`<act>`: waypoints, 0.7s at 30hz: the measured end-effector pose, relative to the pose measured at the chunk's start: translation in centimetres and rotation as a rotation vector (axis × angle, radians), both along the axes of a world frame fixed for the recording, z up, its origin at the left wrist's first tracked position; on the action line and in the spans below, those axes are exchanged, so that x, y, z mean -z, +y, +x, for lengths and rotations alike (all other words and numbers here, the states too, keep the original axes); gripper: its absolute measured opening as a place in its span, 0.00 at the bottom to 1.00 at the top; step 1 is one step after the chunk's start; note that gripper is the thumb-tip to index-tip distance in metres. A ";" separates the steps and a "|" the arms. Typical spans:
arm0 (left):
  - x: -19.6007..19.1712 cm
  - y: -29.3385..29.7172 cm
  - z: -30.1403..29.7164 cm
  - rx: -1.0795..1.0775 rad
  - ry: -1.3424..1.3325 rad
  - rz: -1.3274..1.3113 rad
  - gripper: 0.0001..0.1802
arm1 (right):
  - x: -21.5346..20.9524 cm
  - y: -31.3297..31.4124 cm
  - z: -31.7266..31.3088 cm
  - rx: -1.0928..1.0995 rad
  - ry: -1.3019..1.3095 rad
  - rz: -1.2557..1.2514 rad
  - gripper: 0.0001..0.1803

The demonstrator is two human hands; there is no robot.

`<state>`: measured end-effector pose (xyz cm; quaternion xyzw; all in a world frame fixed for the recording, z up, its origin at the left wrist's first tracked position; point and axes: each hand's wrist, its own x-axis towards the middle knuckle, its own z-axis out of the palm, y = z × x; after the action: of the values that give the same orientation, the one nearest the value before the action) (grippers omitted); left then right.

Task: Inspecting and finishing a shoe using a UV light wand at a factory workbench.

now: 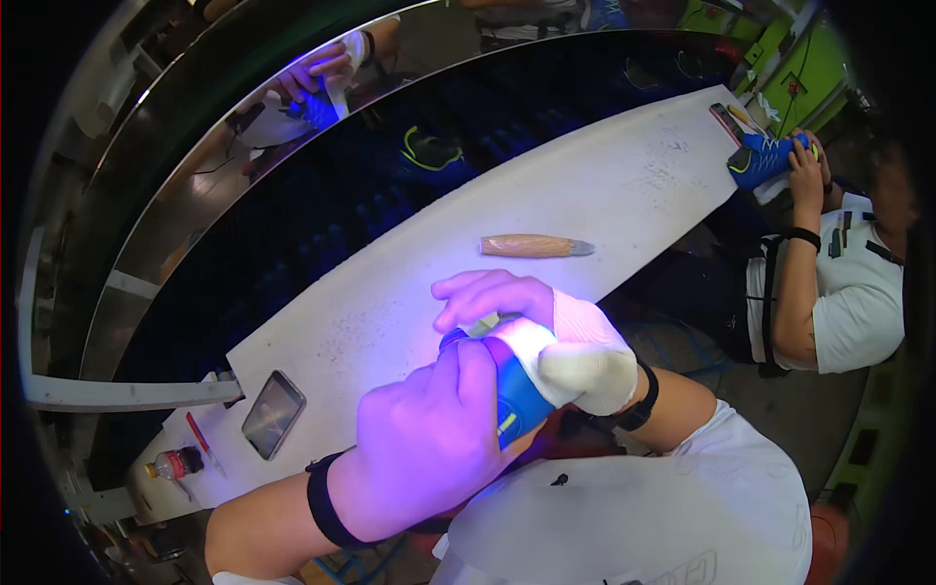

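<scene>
A blue shoe (522, 402) is between my hands above the white bench, lit by violet light and partly covered by my fingers. My left hand (424, 444) is closed around its near left side, knuckles up. Over the far side curls my right hand (512, 297), its fingers bare and bent and its thumb and palm in a white glove (590, 361). The glove's thumb presses against the shoe. On the bench beyond my hands lies a knife-like tool (536, 246) with a tan wrapped handle and a grey pointed end, touched by neither hand.
The white bench (390, 258) borders a dark conveyor (322, 253). At its left end are a phone (274, 414), a red pen (198, 431) and a dark-drink bottle (174, 463). At right, a co-worker (838, 283) handles another blue shoe (763, 161). A shoe (429, 149) sits on the conveyor.
</scene>
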<state>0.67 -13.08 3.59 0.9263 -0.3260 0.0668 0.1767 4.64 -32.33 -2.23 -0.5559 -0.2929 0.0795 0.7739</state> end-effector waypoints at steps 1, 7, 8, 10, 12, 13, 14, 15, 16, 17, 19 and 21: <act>0.0 -0.1 -0.6 0.023 -0.089 0.013 0.41 | 0.0 -0.2 -0.7 -0.026 -0.060 -0.007 0.34; 0.3 2.5 -1.8 0.249 -0.147 0.128 0.23 | -1.3 -1.7 -3.0 -0.051 -0.486 -0.405 0.27; 0.0 3.5 -2.0 0.306 -0.065 0.137 0.24 | -1.2 -1.0 -4.3 0.015 -0.522 -0.426 0.30; -0.8 5.8 -2.0 0.255 -0.111 0.150 0.27 | -1.4 -0.5 -5.9 0.033 -0.591 -0.448 0.45; -2.0 8.7 -3.0 0.110 0.124 0.047 0.44 | 1.2 0.5 -5.9 0.129 -0.578 -0.474 0.55; -1.1 8.9 -5.2 0.081 0.130 0.065 0.44 | 2.1 1.0 -5.9 0.221 -0.595 -0.597 0.58; 1.3 8.7 -7.5 -0.081 0.359 -0.430 0.48 | 3.4 1.9 -5.8 0.309 -0.577 -0.804 0.61; 3.1 8.7 -9.3 -0.253 0.558 -0.939 0.52 | 3.2 2.6 -5.9 0.271 -0.458 -0.977 0.59; 4.0 8.9 -10.2 -0.369 0.543 -0.786 0.49 | 3.9 3.0 -5.5 0.211 -0.480 -0.955 0.57; 5.3 9.1 -10.8 -0.396 0.537 -0.791 0.49 | 4.8 3.2 -4.9 0.152 -0.502 -0.935 0.54; 7.8 9.6 -11.1 -0.529 0.500 -0.949 0.38 | 5.9 2.7 -3.2 0.131 -0.721 -0.853 0.49; 9.1 10.3 -11.7 -0.540 0.473 -1.016 0.34 | 7.4 3.0 -1.6 0.075 -0.798 -0.903 0.43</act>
<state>-11.02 -2.77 -5.48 0.7661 0.0401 0.0489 0.6396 3.01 -29.36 -9.65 -0.8263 -0.4782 -0.0462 0.2939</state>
